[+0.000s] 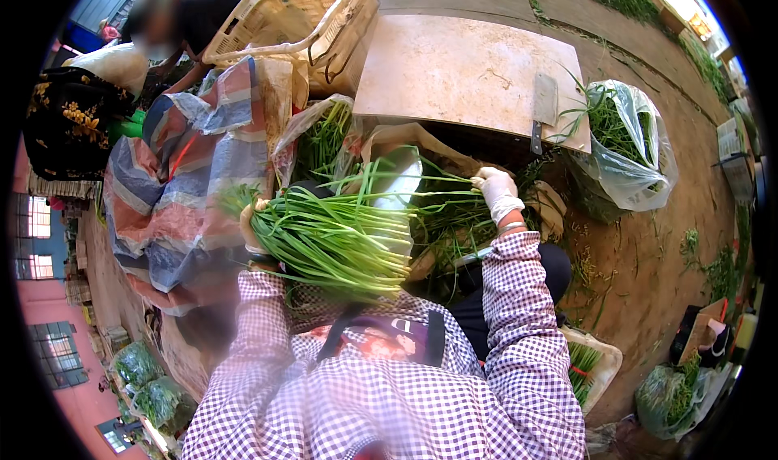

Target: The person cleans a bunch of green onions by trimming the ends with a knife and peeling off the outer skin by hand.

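Note:
My left hand (250, 226), in a pale glove, grips a thick bunch of garlic chives (340, 235) by its leafy end. The pale stem ends point right, across my lap. My right hand (497, 189), in a white glove, is closed on a few long chive stalks (447, 183) pulled out straight towards the right. Their other ends run left to the bunch. Below the right hand lies a heap of loose green leaves and trimmings (453, 229). A plastic bag of chives (325, 138) stands just beyond the bunch.
A cleaver (545, 101) lies on the board (456, 65) ahead, its handle over the near edge. A striped woven sheet (194, 198) covers the left. A plastic crate (292, 19) and a bag of greens (632, 144) flank the board. Another person (200, 22) bends at upper left.

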Motion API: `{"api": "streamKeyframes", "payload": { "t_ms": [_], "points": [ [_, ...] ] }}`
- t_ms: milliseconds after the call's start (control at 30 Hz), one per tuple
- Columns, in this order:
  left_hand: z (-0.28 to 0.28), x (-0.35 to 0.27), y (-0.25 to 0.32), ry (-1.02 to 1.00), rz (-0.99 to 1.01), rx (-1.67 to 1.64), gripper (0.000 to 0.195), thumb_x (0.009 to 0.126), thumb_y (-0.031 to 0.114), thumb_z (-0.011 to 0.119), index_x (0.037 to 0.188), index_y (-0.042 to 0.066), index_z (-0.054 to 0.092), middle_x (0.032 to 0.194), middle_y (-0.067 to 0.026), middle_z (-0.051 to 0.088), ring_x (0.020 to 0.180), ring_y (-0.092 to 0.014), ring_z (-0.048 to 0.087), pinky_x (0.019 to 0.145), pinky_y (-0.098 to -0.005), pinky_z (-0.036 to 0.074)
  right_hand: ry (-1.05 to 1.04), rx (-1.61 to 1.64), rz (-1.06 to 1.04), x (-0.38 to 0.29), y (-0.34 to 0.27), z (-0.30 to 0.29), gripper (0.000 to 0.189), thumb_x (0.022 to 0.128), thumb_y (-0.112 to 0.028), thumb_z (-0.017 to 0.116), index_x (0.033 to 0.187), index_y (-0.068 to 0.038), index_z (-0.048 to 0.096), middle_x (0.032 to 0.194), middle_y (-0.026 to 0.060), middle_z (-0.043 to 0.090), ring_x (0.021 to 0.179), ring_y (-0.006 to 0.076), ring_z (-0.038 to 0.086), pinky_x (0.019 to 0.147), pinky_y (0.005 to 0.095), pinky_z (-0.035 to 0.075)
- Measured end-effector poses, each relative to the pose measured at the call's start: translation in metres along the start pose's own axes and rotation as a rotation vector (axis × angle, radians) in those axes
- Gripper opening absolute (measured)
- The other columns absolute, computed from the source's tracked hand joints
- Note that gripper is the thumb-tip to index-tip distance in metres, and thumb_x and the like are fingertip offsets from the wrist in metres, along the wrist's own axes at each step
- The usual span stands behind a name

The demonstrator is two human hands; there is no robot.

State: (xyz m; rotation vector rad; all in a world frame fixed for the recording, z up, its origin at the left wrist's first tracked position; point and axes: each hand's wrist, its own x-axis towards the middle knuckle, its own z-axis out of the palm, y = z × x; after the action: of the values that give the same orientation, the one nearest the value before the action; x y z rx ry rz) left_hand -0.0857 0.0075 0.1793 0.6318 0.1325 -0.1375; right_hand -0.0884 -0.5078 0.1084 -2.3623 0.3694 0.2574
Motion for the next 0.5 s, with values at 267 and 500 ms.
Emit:
{"api": "streamKeyframes", "payload": {
  "t_ms": [267, 500],
  "points": [
    [0.015, -0.005, -0.002, -0.035, -0.028, -0.021, 0.019, 0.09, 0.029, 0.056, 0.087, 0.01, 0.056, 0.087, -0.001, 0.06, 0.084, -0.016, 0.057, 0.08, -0.0323, 0.048, 0.144, -0.25, -0.232, -0.022, -0.039, -0.006, 0.034, 0.077, -0.031, 0.073, 0.1, -0.005, 0.071, 0.117, 0.0157, 0.064, 0.11, 0.0312, 0.059, 0.094, 0.0398, 0.047],
    [0.02, -0.005, -0.004, -0.082, -0.033, 0.019, 0.02, 0.091, 0.031, 0.054, 0.088, 0.011, 0.057, 0.091, -0.0013, 0.063, 0.085, -0.017, 0.059, 0.078, -0.0351, 0.05, -0.537, 0.493, -0.398, -0.043, -0.078, 0.076, 0.079, 0.073, -0.004, 0.078, 0.142, -0.006, 0.04, 0.133, 0.0165, 0.054, 0.12, 0.021, 0.051, 0.102, 0.0307, 0.041]
  ]
}}
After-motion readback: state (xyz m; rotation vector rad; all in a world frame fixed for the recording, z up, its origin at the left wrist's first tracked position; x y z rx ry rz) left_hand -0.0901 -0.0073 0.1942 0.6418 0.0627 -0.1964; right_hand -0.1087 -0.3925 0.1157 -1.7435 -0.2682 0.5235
